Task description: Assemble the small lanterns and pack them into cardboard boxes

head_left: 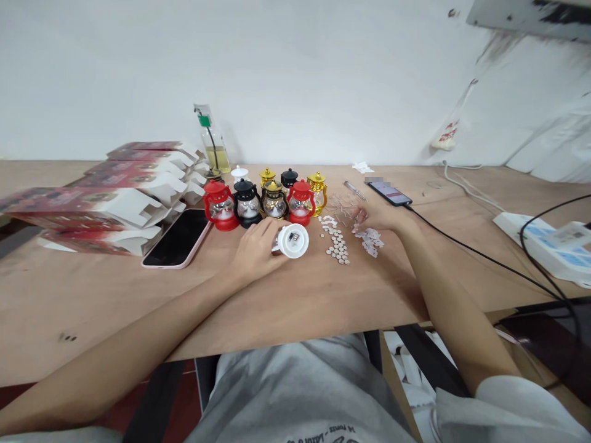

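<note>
My left hand (pixel 257 249) is wrapped round a small white toy lantern (pixel 292 240) lying on its side, its round base turned toward me. My right hand (pixel 375 216) rests on the wooden table (pixel 300 295), fingers curled over a heap of small clear plastic pieces (pixel 344 206); I cannot make out what the fingers pinch. Between the hands lies a row of several small button batteries (pixel 338 245), with white paper tabs (pixel 370 240) beside them. Behind stand several toy lanterns in red (pixel 220 206), black (pixel 248 202) and gold (pixel 317 191).
A pink-cased phone (pixel 178 239) lies face up at left, beside stacked flat printed cartons (pixel 96 206). A second phone (pixel 390 193) with a black cable lies at the back right. A white power strip (pixel 545 246) sits far right. A clear bottle (pixel 215 144) stands against the wall.
</note>
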### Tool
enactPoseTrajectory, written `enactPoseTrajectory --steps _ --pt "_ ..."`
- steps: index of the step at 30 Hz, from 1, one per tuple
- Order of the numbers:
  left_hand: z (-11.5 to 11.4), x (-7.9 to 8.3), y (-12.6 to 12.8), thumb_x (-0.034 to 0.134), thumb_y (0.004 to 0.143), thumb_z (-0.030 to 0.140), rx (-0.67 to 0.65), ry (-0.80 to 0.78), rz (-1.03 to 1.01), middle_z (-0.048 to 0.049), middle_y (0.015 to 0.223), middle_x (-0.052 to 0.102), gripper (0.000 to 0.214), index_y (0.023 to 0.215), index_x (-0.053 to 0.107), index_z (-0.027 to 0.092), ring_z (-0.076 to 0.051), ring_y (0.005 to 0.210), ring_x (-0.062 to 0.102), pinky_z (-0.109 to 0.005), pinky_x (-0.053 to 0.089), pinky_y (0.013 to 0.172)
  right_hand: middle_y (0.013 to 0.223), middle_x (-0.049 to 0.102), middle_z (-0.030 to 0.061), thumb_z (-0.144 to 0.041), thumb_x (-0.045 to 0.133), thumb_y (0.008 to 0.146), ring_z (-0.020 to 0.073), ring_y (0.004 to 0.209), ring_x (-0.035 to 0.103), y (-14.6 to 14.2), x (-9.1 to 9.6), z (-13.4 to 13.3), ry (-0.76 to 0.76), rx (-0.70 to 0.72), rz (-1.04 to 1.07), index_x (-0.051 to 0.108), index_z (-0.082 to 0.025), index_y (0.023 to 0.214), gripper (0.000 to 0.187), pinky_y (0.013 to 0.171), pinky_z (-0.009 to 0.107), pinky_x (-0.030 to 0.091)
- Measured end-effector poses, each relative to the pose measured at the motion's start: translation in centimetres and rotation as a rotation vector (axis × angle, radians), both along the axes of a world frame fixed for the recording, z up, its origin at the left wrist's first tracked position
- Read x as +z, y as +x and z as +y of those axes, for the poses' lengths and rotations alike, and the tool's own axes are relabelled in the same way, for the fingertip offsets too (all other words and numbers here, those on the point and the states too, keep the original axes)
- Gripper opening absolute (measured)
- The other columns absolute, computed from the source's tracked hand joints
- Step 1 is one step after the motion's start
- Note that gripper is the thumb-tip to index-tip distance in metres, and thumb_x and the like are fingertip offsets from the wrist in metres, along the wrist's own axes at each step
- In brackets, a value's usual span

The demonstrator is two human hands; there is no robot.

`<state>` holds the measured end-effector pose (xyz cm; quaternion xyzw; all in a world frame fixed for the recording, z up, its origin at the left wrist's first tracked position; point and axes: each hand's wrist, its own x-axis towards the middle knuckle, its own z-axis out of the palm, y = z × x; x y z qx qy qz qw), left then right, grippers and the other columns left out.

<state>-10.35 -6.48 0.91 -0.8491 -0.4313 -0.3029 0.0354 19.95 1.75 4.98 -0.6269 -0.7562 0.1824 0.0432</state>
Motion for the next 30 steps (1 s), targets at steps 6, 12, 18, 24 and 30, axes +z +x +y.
enactPoseTrajectory --steps 6,12,18,24,30 --pt "0.1 -0.1 0.0 0.061 0.077 0.033 -0.003 -0.003 -0.006 -0.0081 0.107 0.062 0.038 0.111 0.051 0.020 -0.025 0.096 0.060 -0.035 0.045 0.075 0.073 0.066 0.0045 -0.022 0.072 0.067 0.0182 0.069 0.061 -0.2 0.1 0.1 -0.021 0.050 -0.024 0.065 -0.016 0.079 0.015 0.056 0.026 0.040" --pt "-0.1 0.2 0.1 0.063 0.076 0.034 -0.004 -0.002 -0.008 -0.0082 0.107 0.062 0.040 0.111 0.052 0.019 -0.026 0.096 0.060 -0.036 0.044 0.074 0.082 0.067 0.0051 -0.043 0.078 0.061 0.0205 0.076 0.060 0.1 0.1 0.0 0.024 0.078 -0.065 0.063 -0.018 0.081 0.035 0.060 0.027 0.041" --pt "-0.1 0.2 0.1 0.061 0.077 0.035 -0.008 -0.002 -0.009 -0.0084 0.107 0.062 0.039 0.111 0.051 0.019 -0.026 0.096 0.060 -0.035 0.045 0.075 0.082 0.067 0.0046 -0.042 0.076 0.063 0.0180 0.072 0.061 0.1 -0.1 0.2 -0.027 0.107 -0.097 0.061 -0.017 0.087 0.038 0.058 0.026 0.041" --pt "-0.1 0.1 0.1 0.061 0.078 0.035 -0.019 0.008 -0.013 -0.0083 0.106 0.062 0.038 0.111 0.050 0.019 -0.025 0.095 0.060 -0.035 0.044 0.075 0.080 0.067 0.0039 -0.037 0.076 0.065 0.0164 0.070 0.061 -0.3 0.3 0.0 -0.042 0.137 -0.103 0.063 -0.017 0.087 0.032 0.056 0.024 0.040" --pt "-0.1 0.1 0.0 0.060 0.077 0.036 -0.004 -0.004 -0.002 -0.0077 0.106 0.062 0.038 0.110 0.051 0.020 -0.026 0.095 0.060 -0.035 0.044 0.075 0.073 0.068 0.0020 -0.024 0.070 0.069 0.0163 0.069 0.063 -0.8 0.5 -0.5 -0.126 0.175 0.008 0.061 -0.018 0.085 0.020 0.057 0.023 0.044"
